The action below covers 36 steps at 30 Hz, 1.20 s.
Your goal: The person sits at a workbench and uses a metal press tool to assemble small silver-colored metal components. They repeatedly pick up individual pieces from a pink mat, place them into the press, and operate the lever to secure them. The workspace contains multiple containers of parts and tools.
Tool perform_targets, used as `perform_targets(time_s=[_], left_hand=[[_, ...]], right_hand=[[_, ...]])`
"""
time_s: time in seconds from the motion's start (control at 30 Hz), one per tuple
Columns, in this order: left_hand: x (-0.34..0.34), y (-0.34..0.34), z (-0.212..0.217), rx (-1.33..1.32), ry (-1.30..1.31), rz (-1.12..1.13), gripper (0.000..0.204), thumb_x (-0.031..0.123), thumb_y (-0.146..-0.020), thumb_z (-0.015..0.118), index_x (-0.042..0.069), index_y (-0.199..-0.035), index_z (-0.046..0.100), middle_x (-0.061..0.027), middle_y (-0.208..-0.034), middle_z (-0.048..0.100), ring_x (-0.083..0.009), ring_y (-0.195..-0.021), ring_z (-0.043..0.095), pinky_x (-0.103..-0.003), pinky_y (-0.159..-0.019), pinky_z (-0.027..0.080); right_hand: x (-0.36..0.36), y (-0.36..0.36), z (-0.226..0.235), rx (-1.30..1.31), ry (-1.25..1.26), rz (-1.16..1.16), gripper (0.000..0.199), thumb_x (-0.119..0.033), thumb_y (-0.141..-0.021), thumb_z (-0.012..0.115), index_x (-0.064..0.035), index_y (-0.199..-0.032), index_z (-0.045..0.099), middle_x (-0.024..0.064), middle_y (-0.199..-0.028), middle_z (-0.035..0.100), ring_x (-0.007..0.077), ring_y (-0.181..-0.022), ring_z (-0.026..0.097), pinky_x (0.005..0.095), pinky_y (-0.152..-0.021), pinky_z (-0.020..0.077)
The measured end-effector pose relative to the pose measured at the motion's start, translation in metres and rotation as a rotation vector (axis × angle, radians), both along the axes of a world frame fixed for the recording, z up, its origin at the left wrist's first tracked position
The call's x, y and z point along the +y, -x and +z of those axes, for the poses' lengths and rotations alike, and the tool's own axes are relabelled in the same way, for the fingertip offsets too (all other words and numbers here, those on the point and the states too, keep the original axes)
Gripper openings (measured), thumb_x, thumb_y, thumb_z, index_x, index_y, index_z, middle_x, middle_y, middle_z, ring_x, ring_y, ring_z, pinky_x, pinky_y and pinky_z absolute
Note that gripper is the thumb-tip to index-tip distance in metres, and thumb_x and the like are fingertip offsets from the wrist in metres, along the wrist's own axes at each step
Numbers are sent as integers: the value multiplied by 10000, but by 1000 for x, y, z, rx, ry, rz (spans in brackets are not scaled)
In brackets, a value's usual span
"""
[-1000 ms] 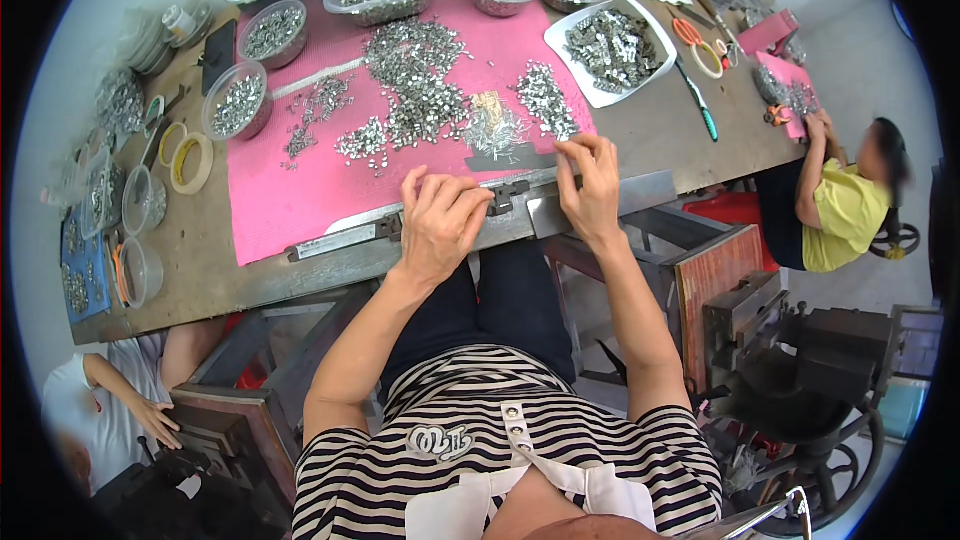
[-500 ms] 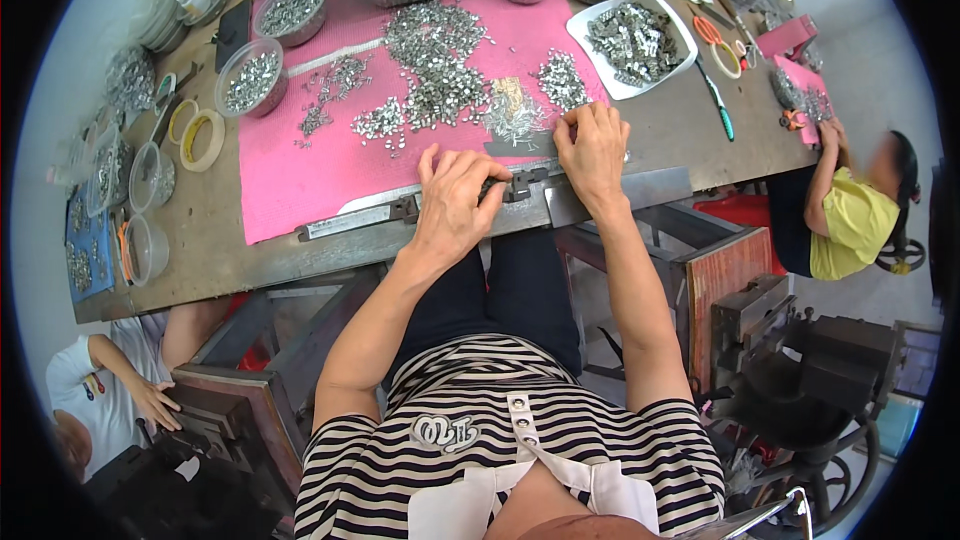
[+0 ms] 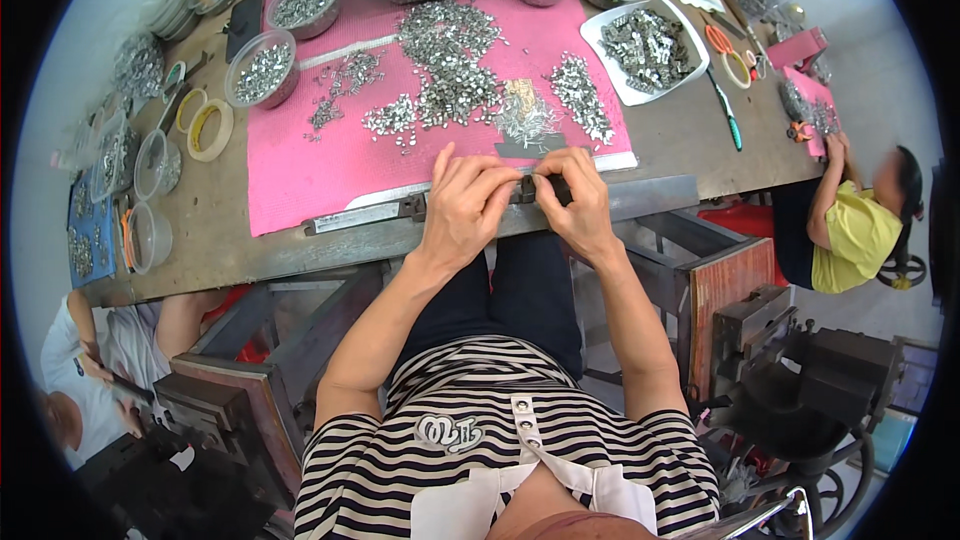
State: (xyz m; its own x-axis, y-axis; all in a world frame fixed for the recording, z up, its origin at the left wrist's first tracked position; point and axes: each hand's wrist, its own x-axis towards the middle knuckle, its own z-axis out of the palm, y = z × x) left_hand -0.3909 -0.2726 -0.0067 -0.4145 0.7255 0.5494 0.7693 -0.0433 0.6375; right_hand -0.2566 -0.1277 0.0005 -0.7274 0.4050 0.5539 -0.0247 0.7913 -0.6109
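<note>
My left hand point(image 3: 465, 202) rests over a metal rail point(image 3: 362, 218) along the table's front edge, with its fingers bent and thumb tip close to the index finger. Against it, my right hand point(image 3: 578, 202) pinches at a small dark metal block point(image 3: 524, 192) on the rail. Whatever lies between the fingertips is too small and covered to name. Just beyond the hands are a heap of thin pins point(image 3: 526, 124) and a narrow pile of small silver metal pieces point(image 3: 580, 95). A larger heap of silver pieces point(image 3: 450, 65) spreads over the pink mat point(image 3: 300, 175).
Tubs of metal pieces point(image 3: 263, 73) line the back, beside a white tray point(image 3: 625, 90) of linked metal parts. Tape rolls point(image 3: 210, 130) lie left; orange scissors point(image 3: 720, 40) and a green-handled brush point(image 3: 733, 125) lie right. A person in yellow point(image 3: 858, 238) and one in white point(image 3: 130, 345) sit at either side.
My right hand has moved left from the pile of silver pieces to the block, meeting my left hand. The right-hand pile is now spread longer toward me. The view has shifted slightly.
</note>
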Motion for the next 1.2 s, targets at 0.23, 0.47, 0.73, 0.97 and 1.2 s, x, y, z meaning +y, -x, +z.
perform_targets(time_s=[0.23, 0.47, 0.73, 0.97, 1.2], left_hand=[[-18, 7, 0, 6, -122, 168, 159, 23, -892, 737, 87, -1037, 739, -60, -984, 714, -246, -961, 677, -530, -1146, 369], [-14, 4, 1, 86, -42, 166, 161, 57, -881, 734, 92, -1037, 732, -45, -964, 686, -245, -960, 656, -550, -1140, 345], [-3, -7, 0, 92, 17, 154, 131, 105, -892, 753, 99, -1022, 740, -25, -972, 702, -236, -996, 653, -576, -1159, 288], [-2, -10, -8, 151, 24, 141, 161, 118, -856, 785, 137, -1016, 778, -11, -1040, 697, -232, -1020, 640, -588, -1151, 303], [0, -10, -6, 163, 33, 141, 154, 131, -823, 813, 172, -971, 797, 9, -1068, 706, -230, -1046, 628, -589, -1151, 309]], right_hand=[[-17, 12, 5, -56, -166, 64, 184, 2, -804, 753, -50, -950, 654, 72, -991, 648, 266, -926, 606, 391, -842, 430], [-12, 7, 2, -33, -105, 51, 179, 7, -837, 745, -37, -1005, 703, 85, -1008, 679, 272, -949, 641, 394, -861, 461], [-9, 4, -2, -23, -96, 2, 189, 25, -829, 774, -10, -1006, 718, 118, -1016, 703, 292, -947, 664, 390, -829, 500], [-6, -4, -6, 21, -121, -4, 206, 13, -814, 777, -30, -1005, 710, 102, -1003, 688, 291, -927, 645, 399, -821, 478], [37, 10, 4, 38, -83, -156, 162, 27, -829, 748, -32, -969, 694, 112, -1003, 685, 302, -913, 631, 401, -819, 474]])
